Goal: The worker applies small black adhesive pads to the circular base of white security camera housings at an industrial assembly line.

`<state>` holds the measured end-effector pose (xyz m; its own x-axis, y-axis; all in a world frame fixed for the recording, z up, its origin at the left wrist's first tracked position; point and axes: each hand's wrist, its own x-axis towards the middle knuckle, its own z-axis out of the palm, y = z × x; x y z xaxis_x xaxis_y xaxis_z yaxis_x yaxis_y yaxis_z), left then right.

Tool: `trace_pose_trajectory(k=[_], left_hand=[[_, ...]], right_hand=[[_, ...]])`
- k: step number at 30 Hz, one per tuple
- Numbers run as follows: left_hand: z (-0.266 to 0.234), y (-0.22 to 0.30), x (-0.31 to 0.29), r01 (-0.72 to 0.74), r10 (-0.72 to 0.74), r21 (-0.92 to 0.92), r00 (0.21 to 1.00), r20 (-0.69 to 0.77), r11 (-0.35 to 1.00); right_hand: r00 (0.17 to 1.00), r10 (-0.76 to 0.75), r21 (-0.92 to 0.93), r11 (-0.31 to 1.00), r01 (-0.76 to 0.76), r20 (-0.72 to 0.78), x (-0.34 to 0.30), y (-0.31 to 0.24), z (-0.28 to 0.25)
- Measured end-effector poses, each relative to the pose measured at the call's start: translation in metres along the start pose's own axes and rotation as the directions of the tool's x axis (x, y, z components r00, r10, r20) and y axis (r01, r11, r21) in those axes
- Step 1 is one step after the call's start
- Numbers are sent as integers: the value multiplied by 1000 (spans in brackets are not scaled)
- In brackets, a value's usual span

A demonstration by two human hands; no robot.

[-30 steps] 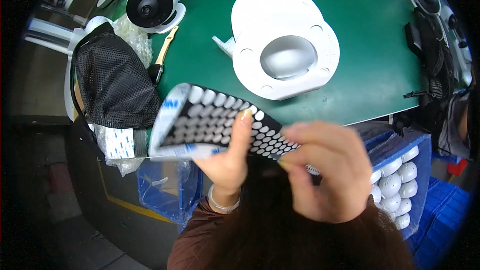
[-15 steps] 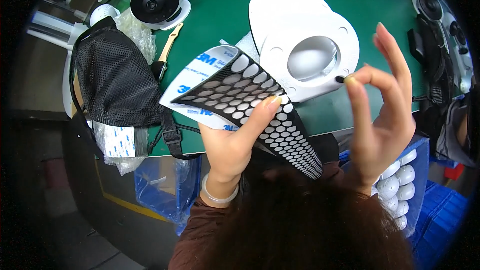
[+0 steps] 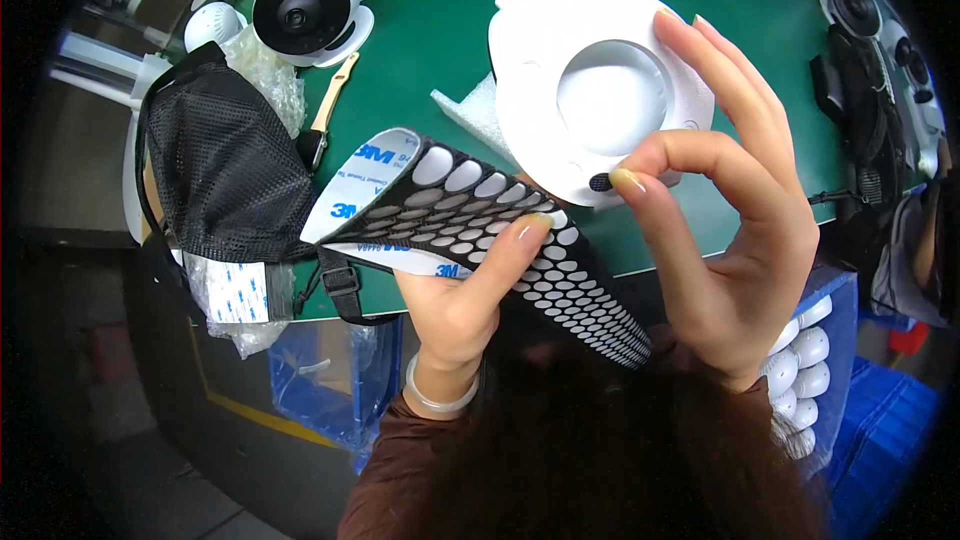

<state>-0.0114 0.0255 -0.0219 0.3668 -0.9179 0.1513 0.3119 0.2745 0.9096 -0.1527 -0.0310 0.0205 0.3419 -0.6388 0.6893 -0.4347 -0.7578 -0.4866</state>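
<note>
My left hand (image 3: 455,315) holds a sheet of black sticky pads (image 3: 590,285), thumb on top. Its black face is full of oval holes through which the white backing shows, and its far end curls over to bare the blue-printed liner (image 3: 345,185). A small black oval pad (image 3: 600,182) is pinched between thumb and forefinger of my right hand (image 3: 735,210), other fingers raised. That pad is at the near rim of a white round plastic housing (image 3: 525,105) with a large round opening; whether it touches is unclear. Under the housing's left side, white foam (image 3: 475,118) sticks out.
Left on the green table (image 3: 430,30) are a black mesh bag (image 3: 225,155), a wooden-handled brush (image 3: 335,100), bubble wrap (image 3: 270,80) and a white camera (image 3: 305,15). A blue bin of white domes (image 3: 800,370) is at lower right; dark gear (image 3: 865,110) lines the right edge.
My right hand has moved left with the pad, from beside the housing to its near rim. The two overlapping white pieces now appear more closely aligned. The pad sheet has dipped slightly.
</note>
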Motion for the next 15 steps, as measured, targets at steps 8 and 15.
trace_pose_trajectory(k=[8,15], left_hand=[[1,1,-1,-52,54,-100,998,15,994],[3,2,0,-32,35,-124,999,25,992]], right_hand=[[999,0,-8,1000,-1,-43,0,-4,11],[1000,5,-29,1000,-6,-27,0,-5,9]])
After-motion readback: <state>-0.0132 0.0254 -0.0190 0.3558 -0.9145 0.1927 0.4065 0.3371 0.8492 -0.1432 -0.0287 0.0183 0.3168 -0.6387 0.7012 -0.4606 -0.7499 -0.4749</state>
